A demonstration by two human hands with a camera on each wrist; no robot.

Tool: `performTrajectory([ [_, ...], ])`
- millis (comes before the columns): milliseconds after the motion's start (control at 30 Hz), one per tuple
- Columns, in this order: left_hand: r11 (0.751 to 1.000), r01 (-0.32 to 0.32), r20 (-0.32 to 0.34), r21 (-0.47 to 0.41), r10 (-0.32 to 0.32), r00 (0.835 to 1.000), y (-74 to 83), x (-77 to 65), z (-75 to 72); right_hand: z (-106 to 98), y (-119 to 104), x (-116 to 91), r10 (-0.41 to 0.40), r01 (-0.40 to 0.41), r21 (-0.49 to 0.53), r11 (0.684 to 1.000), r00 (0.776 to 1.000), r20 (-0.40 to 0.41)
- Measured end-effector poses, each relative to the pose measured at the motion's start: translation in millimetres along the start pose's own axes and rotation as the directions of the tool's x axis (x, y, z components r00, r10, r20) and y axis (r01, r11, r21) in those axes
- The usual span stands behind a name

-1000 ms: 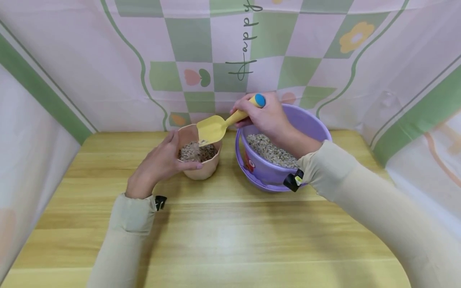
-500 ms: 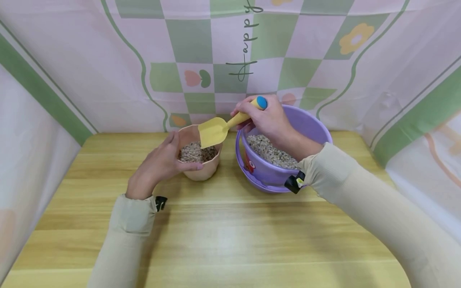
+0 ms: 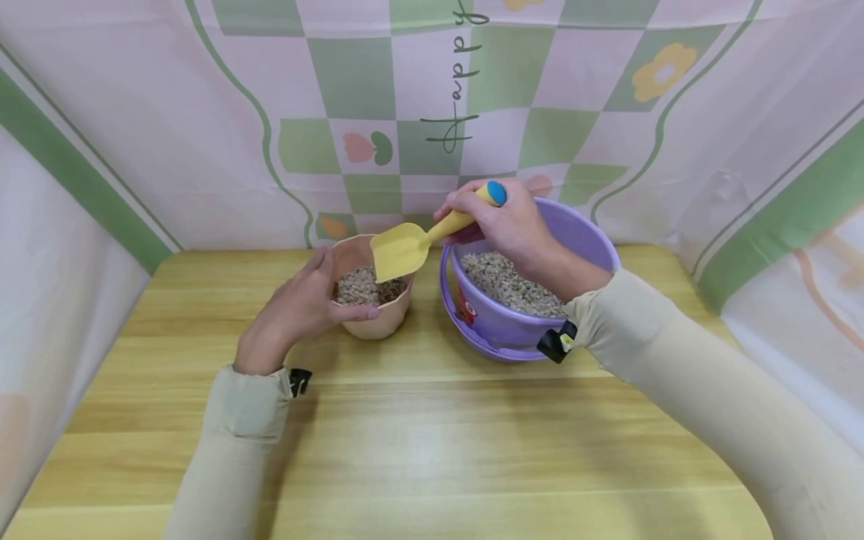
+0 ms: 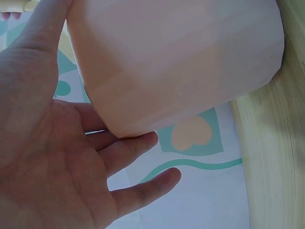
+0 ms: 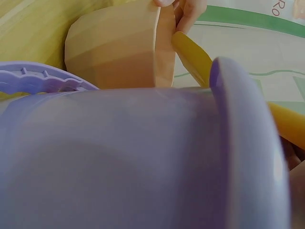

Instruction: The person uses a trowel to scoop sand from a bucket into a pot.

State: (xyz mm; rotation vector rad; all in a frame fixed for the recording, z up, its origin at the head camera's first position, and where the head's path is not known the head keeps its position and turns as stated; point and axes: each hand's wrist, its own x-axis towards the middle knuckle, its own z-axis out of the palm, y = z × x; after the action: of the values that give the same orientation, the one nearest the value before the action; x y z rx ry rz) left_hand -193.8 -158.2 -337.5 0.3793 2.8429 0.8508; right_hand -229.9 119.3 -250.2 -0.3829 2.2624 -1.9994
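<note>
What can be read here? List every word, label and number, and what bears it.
"Happy": checked fabric backdrop, running sideways.
"Ro": backdrop, right wrist view, at the top edge.
Red sticker on the purple bucket: too small to read.
Black wrist devices: marks too small to read.

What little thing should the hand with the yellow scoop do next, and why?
Probably the right hand should swing the scoop over the bucket: the scoop looks bare, the pot has room, and the bucket holds plenty of grains.
</note>
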Motion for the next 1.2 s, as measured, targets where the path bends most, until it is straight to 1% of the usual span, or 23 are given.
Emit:
performTrajectory([
  [133, 1.000, -0.004, -0.001, 0.006, 0.004, 1.000, 0.0, -0.4, 0.3, -4.3, 1.1, 0.1, 0.009, -0.009, 0.042, 0.999, 1.000, 0.001],
  [333, 1.000, -0.008, -0.002, 0.021, 0.008, 1.000, 0.5, -0.7, 0.6, -10.5, 0.2, 0.2, 0.009, -0.008, 0.083, 0.997, 1.000, -0.018],
  [467, 1.000, -0.003, 0.005, 0.024, 0.003, 1.000, 1.1, -0.9, 0.4, -13.6, -0.3, -1.0, 0.012, -0.009, 0.095, 0.995, 1.000, -0.028],
  [533, 1.000, -0.001, 0.012, 0.025, 0.001, 1.000, 1.5, -1.4, 0.4, -15.9, -0.7, -1.9, -0.002, 0.005, 0.088, 0.996, 1.000, -0.028],
  [633, 1.000, 0.003, 0.023, 0.022, -0.004, 1.000, 1.9, -2.2, -0.1, -20.8, -1.5, -3.1, -0.045, 0.048, 0.079, 0.996, 0.998, -0.036],
  [733, 1.000, 0.015, 0.038, 0.017, -0.016, 0.999, 2.5, -2.9, -1.2, -28.1, -1.9, -3.9, -0.079, 0.083, 0.096, 0.992, 0.996, -0.043],
  [1000, 0.999, 0.036, 0.091, 0.016, -0.037, 0.995, 6.6, -3.5, -6.7, -53.2, -4.3, -10.1, -0.101, 0.112, 0.140, 0.984, 0.992, -0.081],
  [1100, 0.999, 0.036, 0.098, 0.019, -0.037, 0.995, 8.8, -2.2, -7.8, -64.5, -6.1, -13.1, -0.114, 0.130, 0.171, 0.977, 0.988, -0.100],
  [1200, 0.998, 0.048, 0.097, 0.034, -0.051, 0.994, 11.9, -2.0, -8.8, -75.8, -8.1, -16.5, -0.125, 0.147, 0.204, 0.968, 0.986, -0.114],
])
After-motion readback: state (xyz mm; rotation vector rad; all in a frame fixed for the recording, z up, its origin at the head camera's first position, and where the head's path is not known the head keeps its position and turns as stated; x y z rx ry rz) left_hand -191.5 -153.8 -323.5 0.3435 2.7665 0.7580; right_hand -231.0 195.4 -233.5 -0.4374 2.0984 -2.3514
